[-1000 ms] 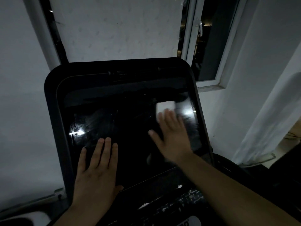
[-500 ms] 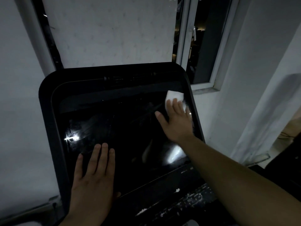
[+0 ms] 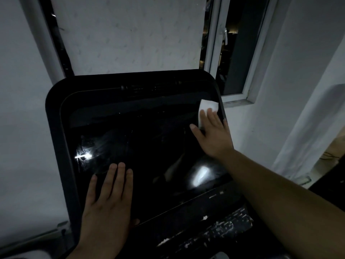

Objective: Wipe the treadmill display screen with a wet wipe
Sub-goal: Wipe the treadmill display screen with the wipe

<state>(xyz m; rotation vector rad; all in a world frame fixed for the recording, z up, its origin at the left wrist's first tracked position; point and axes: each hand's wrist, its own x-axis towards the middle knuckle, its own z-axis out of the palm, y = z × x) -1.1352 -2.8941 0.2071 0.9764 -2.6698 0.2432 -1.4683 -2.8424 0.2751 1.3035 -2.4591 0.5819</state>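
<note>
The right hand (image 3: 214,135), grip released, presses the white wet wipe (image 3: 207,109) flat against the display screen (image 3: 149,150) at its upper right corner. The left hand (image 3: 108,199), grip released, rests flat near the screen's lower left corner.

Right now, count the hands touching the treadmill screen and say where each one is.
2. The left hand rests flat on the screen's lower left. The right hand presses the white wipe at the upper right corner.
</note>
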